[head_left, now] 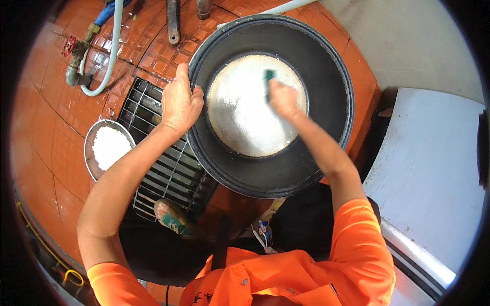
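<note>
Dark grey, smooth-walled and round, the big pot (329, 102) sits right before us, just ahead of the knees, above glossy orange-red tiles (48, 122). Its thick, ridged rim circles down to a flat, pale metal base (237, 112), shiny in the middle, scuffed and brownish round the edge. The mouth faces up toward us; being round, it shows no long axis across the opening. Our left hand (183, 99) grips the rim on its left side. And here's our right hand (284, 98), motion-blurred inside the pot, closed on a green pad (269, 76) over the base, the pad's long axis running roughly away from us! Left of the pot we see a barred metal grate (176, 171) and a round bowl (92, 159) of white stuff (110, 145).
</note>
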Tool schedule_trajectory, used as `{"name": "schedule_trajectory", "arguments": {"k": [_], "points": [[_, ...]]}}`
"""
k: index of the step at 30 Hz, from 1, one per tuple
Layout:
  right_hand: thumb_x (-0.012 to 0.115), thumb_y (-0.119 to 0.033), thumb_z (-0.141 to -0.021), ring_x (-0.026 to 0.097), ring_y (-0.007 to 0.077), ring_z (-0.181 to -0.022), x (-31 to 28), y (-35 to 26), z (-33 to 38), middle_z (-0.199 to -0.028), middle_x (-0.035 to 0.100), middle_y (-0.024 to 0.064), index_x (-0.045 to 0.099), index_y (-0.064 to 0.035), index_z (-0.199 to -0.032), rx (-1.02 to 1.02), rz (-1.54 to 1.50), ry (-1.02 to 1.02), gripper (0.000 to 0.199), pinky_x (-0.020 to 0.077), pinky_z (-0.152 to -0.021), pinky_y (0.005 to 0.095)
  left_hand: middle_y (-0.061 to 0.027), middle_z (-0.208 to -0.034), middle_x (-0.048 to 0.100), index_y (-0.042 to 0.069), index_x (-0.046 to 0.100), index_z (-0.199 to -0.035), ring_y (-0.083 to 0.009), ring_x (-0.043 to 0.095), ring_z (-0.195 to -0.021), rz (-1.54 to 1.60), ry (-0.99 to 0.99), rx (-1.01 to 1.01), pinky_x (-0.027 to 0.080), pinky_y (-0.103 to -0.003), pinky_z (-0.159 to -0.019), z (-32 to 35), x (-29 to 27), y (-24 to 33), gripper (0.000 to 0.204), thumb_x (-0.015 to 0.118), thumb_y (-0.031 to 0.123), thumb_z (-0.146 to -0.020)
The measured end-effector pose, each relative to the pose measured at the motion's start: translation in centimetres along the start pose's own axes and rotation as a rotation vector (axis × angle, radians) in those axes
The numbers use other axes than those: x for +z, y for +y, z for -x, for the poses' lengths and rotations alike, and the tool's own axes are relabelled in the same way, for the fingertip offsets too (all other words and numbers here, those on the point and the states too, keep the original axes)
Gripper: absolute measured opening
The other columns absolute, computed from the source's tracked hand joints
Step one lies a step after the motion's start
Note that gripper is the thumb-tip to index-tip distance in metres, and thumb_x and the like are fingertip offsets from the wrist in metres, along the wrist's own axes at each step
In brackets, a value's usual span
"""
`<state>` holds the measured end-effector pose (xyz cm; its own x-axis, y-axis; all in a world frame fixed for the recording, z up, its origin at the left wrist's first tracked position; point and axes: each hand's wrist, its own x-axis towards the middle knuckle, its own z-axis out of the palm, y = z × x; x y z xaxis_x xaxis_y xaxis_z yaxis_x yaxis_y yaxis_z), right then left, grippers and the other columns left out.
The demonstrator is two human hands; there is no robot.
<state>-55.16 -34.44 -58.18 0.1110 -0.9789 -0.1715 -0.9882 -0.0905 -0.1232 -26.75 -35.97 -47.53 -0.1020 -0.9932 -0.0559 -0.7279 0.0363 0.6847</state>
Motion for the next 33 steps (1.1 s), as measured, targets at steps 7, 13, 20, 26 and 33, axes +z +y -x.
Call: {"name": "schedule_trajectory", "arguments": {"k": [7,13,20,26,33], "points": [[0.053,-0.006,-0.074,0.062,0.0300,-0.058,3.0,-2.5,1.2,-0.066,0.061,0.0153,0.051,-0.0030,-0.087,-0.186,0.021,0.034,0.013,0.0483,-0.051,0.0421,-0.0304,-0.072,0.058,-0.004,0.038,-0.106,-0.0481,0.058,-0.072,0.009,-0.014,-0.016,0.045,-0.053,-0.069,-0.4,0.4,0.5,0.037,0.053,0.001,-0.074],[0.054,-0.006,-0.073,0.060,0.0273,-0.054,2.0,-2.1,2.1,-0.067,0.060,0.0126,0.054,-0.0019,-0.086,-0.271,0.036,0.084,0.014,0.0504,-0.053,0.0391,-0.0292,-0.070,0.057,-0.003,0.038,-0.105,-0.0475,0.058,-0.072,0.018,-0.025,0.012,0.045,-0.052,-0.068,-0.1,0.0,0.2,0.035,0.053,0.001,-0.074],[0.054,-0.006,-0.074,0.061,0.0274,-0.051,1.7,-2.0,2.2,-0.063,0.061,0.0134,0.052,0.0016,-0.090,-0.176,0.059,0.025,0.018,0.0484,-0.047,0.0393,-0.0295,-0.070,0.057,-0.004,0.037,-0.104,-0.0477,0.058,-0.069,-0.007,0.018,0.038,0.046,-0.053,-0.067,-0.2,0.4,-0.2,0.035,0.053,0.001,-0.074],[0.054,-0.006,-0.074,0.060,0.0265,-0.051,2.3,-6.8,-2.1,-0.063,0.060,0.0127,0.057,-0.0024,-0.083,-0.496,0.053,0.257,0.010,0.0468,-0.043,0.0383,-0.0251,-0.062,0.056,-0.003,0.039,-0.106,-0.0459,0.058,-0.066,0.030,0.005,0.007,0.045,-0.052,-0.064,-0.4,0.3,0.4,0.037,0.055,0.002,-0.074],[0.049,-0.005,-0.078,0.065,0.0395,-0.068,-0.1,8.1,0.5,-0.071,0.064,0.0243,0.049,0.0015,-0.089,0.216,0.196,0.088,0.012,0.0516,-0.064,0.0482,-0.0246,-0.062,0.056,-0.003,0.040,-0.105,-0.0449,0.058,-0.065,0.069,-0.028,-0.054,0.045,-0.051,-0.063,-0.4,-0.2,0.4,0.034,0.056,0.001,-0.075]]}}
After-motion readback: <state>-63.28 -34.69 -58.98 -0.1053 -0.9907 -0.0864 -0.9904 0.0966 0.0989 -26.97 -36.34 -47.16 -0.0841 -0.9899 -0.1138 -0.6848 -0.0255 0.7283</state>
